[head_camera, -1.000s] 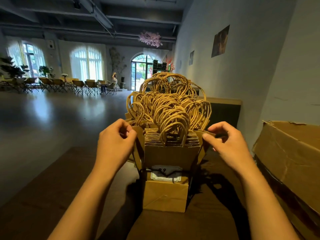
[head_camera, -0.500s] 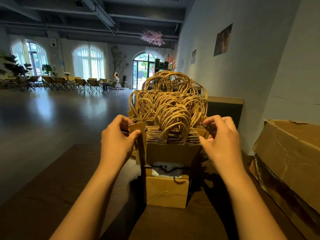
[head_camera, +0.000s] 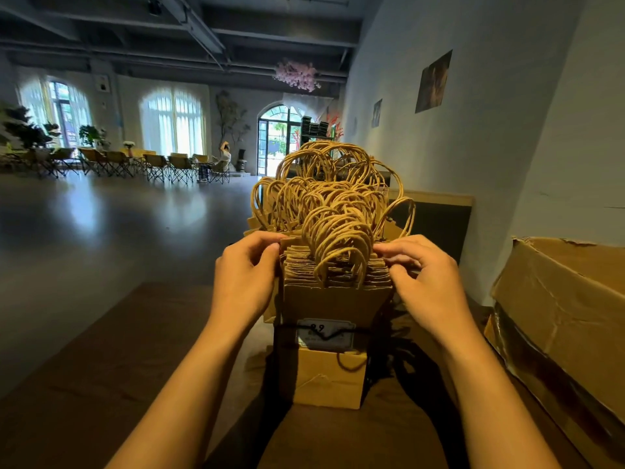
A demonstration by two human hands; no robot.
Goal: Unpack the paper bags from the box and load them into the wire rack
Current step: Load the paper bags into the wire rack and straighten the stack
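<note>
Access from above to the packed paper bags (head_camera: 333, 292) is blocked by the tangle of twisted handles (head_camera: 333, 211). Both flanks of the stack are taken by the left hand (head_camera: 245, 282) and right hand (head_camera: 427, 286). The table's (head_camera: 101, 367) left side is open; its right edge is crowded by the cardboard box (head_camera: 568, 319).

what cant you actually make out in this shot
- Head view: the wire rack is mostly hidden behind the row of brown paper bags with twisted paper handles; only a thin black wire crosses the front.
- White label on the front bag: small print too small to read.
- Torn brown cardboard box: cut off by the right edge, contents unseen.
- Left hand and right hand: fingertips hidden among the bag tops.
</note>
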